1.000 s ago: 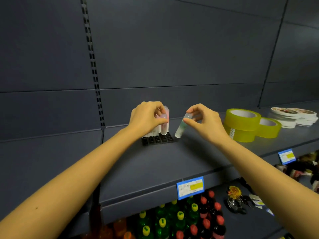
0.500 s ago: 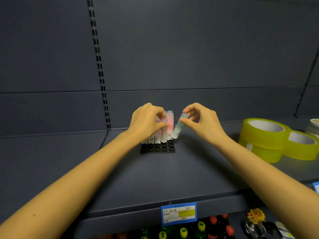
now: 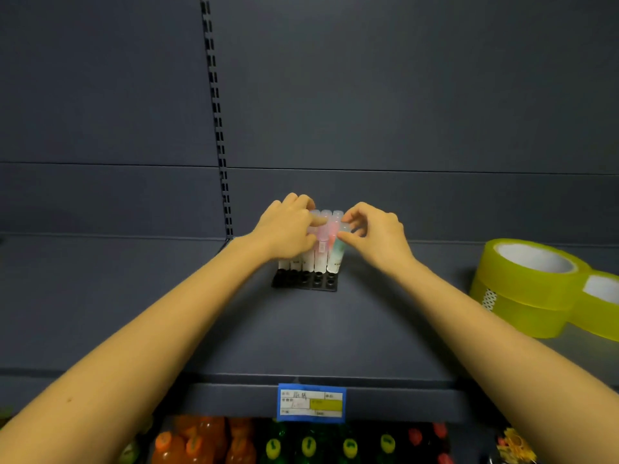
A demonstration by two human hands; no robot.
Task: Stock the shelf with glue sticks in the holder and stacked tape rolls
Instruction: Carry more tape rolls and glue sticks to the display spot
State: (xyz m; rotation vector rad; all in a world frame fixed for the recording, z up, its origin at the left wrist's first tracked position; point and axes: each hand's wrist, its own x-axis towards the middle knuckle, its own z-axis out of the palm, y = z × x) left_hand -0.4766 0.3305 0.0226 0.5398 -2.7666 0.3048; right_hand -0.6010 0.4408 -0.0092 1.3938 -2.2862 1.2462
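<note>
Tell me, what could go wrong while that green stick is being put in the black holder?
The green stick, pinched by the right hand, leans a little; if it misses its hole in the holder it may tip over. The standing sticks are packed close under the left hand, so a nudge could topple them.

Bare on left hand [image 3: 286,229] and right hand [image 3: 376,237]; uncovered along right forearm [image 3: 485,329] and left forearm [image 3: 160,333], 1 dark speck [image 3: 69,400] there.
</note>
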